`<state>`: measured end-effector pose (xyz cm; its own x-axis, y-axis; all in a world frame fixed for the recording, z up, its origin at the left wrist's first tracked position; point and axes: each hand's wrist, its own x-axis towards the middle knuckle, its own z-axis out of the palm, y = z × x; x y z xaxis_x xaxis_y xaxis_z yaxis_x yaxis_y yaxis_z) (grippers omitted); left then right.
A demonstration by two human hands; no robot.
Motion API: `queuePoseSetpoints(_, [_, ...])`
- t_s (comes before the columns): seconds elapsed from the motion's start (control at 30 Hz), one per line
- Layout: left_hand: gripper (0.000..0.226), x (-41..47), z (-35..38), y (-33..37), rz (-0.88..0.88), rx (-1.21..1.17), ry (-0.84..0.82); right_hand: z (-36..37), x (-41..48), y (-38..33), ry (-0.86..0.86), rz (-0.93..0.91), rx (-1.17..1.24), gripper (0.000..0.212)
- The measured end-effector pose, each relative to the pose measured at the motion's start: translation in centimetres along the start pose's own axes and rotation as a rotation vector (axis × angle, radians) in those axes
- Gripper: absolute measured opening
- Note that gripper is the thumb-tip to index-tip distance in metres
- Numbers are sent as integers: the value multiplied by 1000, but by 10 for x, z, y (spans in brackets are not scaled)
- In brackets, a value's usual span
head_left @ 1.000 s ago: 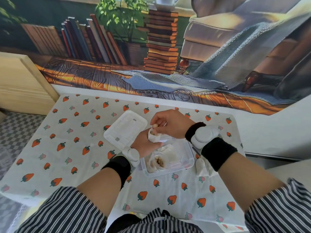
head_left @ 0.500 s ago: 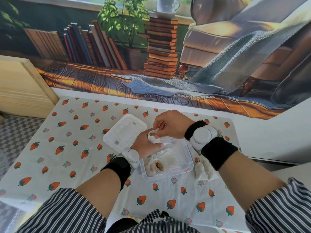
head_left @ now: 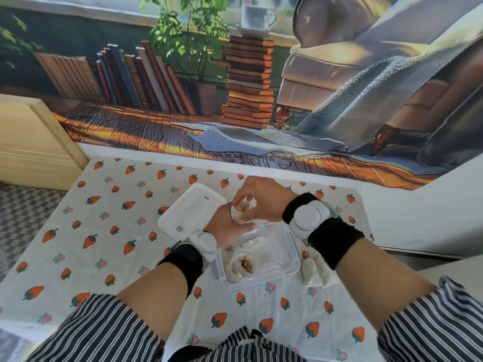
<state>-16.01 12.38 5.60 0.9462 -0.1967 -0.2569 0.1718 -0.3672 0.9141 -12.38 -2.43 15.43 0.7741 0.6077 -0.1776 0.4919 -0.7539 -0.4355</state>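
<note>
A small white pouch (head_left: 239, 210) filled with tan round bits sits in my left hand (head_left: 226, 226), which holds it from below over the far edge of a clear plastic box (head_left: 292, 259). My right hand (head_left: 258, 198) curls over the pouch from above and pinches its open top. Inside the box lie a clear bag of the same tan bits (head_left: 244, 265) and some folded white pouches (head_left: 261, 250). Both wrists wear black bands with white pods.
The box's white lid (head_left: 190, 211) lies on the strawberry-print tablecloth (head_left: 104, 231) just left of my hands. Two filled white pouches (head_left: 315, 273) rest on the cloth right of the box. A wooden board (head_left: 34, 142) stands at the left; a printed wall hanging is behind.
The pouch's top has come open and its tan filling now shows between my fingers. Both hands stayed over the box's far edge; the view tilted up slightly.
</note>
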Motion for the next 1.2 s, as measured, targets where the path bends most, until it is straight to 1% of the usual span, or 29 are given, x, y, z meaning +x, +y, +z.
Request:
queuePoseSetpoints(0.1, [31,3,-3,1,8,-1,13,-3,0,5,-14,15,15,40])
queuePoseSetpoints(0.17, [33,6,-5,0,19,2,17,-6,1,8,-27,35,32,42])
queuePoseSetpoints(0.3, [32,10,-8,1,57,14,23,-14,1,10,-30,117,123,27])
queuePoseSetpoints(0.47, [27,17,-12,4,53,73,18,-16,7,10,-49,176,13,21])
queuePoseSetpoints(0.53, [24,18,-15,5,51,85,5,-17,8,9,-11,171,8,19])
queuePoseSetpoints(0.6, [23,19,-16,7,45,78,-12,-20,9,9,75,164,58,18])
queuePoseSetpoints(0.67, [22,20,-17,8,38,82,-32,-22,10,9,103,167,80,19])
queuePoseSetpoints(0.7, [26,21,-18,9,37,80,-47,-24,9,10,97,173,81,19])
queuePoseSetpoints(0.77, [40,24,-18,10,70,52,-50,-25,9,13,87,198,106,21])
queuePoseSetpoints(0.83, [49,22,-20,13,92,-8,-4,-26,10,17,83,232,122,24])
queuePoseSetpoints(0.93, [47,20,-23,18,177,-57,90,-25,15,26,71,285,154,33])
queuePoseSetpoints(1.0, [41,23,-23,21,252,-17,148,-25,18,29,66,310,202,36])
queuePoseSetpoints(1.1, [25,31,-25,19,358,93,231,-23,20,34,64,346,287,37])
queuePoseSetpoints(1.2, [21,36,-25,16,403,173,245,-19,19,38,58,377,307,38])
